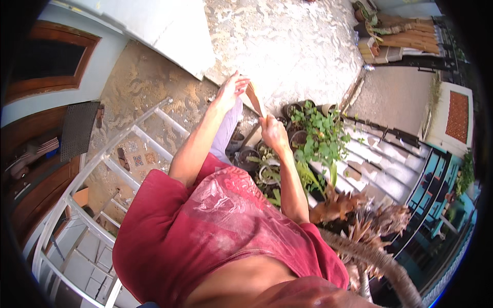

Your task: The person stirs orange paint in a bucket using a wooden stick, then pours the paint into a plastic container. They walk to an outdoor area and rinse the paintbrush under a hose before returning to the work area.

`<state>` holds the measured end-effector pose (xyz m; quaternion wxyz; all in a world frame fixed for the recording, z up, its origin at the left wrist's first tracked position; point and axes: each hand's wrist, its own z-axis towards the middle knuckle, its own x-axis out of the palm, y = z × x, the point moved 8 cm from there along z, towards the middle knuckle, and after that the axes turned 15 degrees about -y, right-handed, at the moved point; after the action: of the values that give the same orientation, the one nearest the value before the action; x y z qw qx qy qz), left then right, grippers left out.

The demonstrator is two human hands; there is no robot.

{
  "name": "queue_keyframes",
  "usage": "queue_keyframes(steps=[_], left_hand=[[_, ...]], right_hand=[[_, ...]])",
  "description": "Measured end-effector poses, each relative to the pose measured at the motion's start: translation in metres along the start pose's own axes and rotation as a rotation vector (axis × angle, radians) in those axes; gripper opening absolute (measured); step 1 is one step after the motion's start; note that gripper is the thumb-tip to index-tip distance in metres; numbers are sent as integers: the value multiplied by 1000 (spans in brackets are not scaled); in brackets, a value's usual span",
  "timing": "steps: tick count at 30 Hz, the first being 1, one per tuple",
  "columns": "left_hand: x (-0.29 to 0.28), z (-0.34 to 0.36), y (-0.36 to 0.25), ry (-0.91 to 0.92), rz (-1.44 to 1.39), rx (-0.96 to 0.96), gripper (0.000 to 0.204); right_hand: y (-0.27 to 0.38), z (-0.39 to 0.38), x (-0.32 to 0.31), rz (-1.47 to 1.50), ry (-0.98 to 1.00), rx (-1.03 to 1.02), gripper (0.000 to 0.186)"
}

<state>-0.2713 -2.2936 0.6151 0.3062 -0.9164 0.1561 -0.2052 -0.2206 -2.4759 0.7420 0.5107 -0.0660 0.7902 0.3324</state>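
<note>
My right hand (275,134) is closed around the lower end of a flat, tan, elongated piece (254,99). What it is made of I cannot tell. The piece slants up and to the left, toward my left hand (232,92). There the fingers are partly spread and bent beside its upper end; whether they touch it is not clear. Below my hands, a lilac-grey trouser leg (227,131) shows between my forearms. Close under my right hand are potted plants (321,131) with green leaves.
An aluminium ladder (105,160) stands at my left. Bright patterned paving (287,46) stretches ahead, beside a white slab-like surface (159,31). At right are corrugated sheets (380,164), a dry brown plant (370,215) and a thick curved stem (377,256). A wood-framed window (51,59) is at far left.
</note>
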Motion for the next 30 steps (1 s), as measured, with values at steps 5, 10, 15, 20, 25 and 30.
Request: queue_keyframes(steps=[5,10,15,20,25,30], left_hand=[[25,81,-104,-79,-30,-40,66],[152,117,-244,40,-42,9,67],[209,144,-327,38,-14,128,65],[276,184,-341,86,-56,58,66],[291,275,-319,-90,-10,65,67],[315,369,-336,-158,-221,196,70]], right_hand=[[102,159,-249,775,-419,-37,32],[59,250,-148,358,-287,94,41],[124,324,-329,333,-365,-45,40],[79,377,-317,739,-789,-237,32],[20,500,-222,371,-104,8,36],[34,578,-356,1590,-877,-603,34]])
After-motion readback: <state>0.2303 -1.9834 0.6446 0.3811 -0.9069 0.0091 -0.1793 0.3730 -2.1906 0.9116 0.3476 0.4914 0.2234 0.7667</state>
